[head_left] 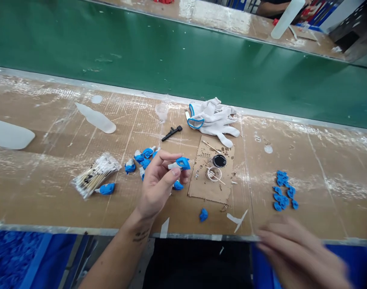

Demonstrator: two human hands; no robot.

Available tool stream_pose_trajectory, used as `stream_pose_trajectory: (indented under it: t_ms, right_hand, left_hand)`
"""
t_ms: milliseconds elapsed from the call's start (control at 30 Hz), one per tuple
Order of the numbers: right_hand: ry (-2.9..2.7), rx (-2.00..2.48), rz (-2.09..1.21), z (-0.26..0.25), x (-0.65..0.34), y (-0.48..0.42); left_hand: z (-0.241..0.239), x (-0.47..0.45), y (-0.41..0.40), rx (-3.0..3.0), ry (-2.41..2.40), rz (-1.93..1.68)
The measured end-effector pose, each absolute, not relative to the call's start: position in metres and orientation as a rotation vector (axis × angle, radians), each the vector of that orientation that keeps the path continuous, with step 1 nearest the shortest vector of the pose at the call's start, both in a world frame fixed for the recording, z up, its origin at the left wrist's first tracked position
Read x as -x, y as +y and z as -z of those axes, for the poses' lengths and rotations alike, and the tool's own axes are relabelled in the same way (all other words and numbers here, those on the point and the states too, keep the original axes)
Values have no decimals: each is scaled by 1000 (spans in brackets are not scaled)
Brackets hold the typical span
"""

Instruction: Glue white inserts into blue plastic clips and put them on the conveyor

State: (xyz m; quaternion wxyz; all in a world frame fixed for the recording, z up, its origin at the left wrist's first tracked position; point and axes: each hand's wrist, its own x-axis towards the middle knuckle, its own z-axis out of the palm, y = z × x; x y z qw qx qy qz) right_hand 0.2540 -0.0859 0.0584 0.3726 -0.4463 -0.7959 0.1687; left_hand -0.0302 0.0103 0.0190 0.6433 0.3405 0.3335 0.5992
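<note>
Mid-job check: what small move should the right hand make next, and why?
Probably bring the right hand toward the stick that extends past the clear cup's rim. The left hand holds a blue piece, and dark liquid stands beside that cup. The right hand is blurred, so check first that it's empty.

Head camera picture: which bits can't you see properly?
In the head view:
Right hand: blurred, so I can't tell if it holds anything.
Blue pieces beyond the left hand: partly hidden by that hand.
Pale piece: cut off by the left edge.
Person opposite: cut off by the top edge.
</note>
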Motion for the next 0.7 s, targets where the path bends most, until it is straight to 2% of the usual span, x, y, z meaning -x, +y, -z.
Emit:
stream_pose_trajectory:
  t_ms: [233,400,567,700]
  right_hand:
    - [-2382,1249,-356,-6,-176,-79]
    - [-2535,1231,-467,-10,-183,-78]
    - [-2158,1099,-787,-43,-191,-68]
    - [-1724,1093,-807,-55,-180,-50]
  left_hand:
    - [-17,27,10,-855,779,-1348]
    - [-11,28,7,-867,756,-1290]
    - [-11,27,-1,-938,665,-1244]
    - [-12,24,-9,-1054,596,-1190]
